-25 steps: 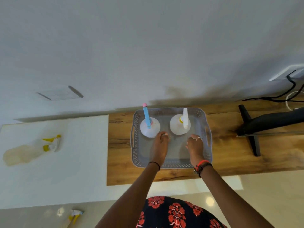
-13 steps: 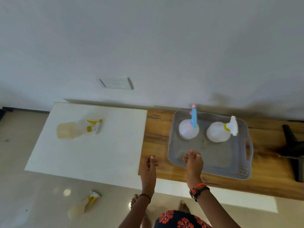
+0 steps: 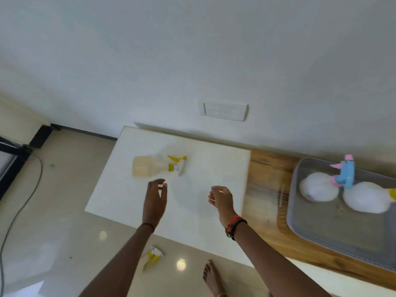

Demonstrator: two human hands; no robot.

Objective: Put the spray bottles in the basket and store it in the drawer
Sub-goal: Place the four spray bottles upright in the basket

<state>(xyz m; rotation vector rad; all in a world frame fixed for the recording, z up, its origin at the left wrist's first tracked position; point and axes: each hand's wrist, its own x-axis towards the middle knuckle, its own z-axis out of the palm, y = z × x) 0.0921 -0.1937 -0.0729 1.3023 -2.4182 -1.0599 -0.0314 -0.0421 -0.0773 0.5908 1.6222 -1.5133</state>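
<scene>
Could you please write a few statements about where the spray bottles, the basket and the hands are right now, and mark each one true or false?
1. Two spray bottles sit in the grey basket. True.
2. The left hand grips the yellow-trigger bottle. False: the hand is open, just short of the bottle, which lies on its side on the white top.
3. The right hand holds the basket's rim. False: it is empty and open over the white top.
4. Another bottle lies on the floor. True.
5. The basket rests on the wooden surface. True.
</scene>
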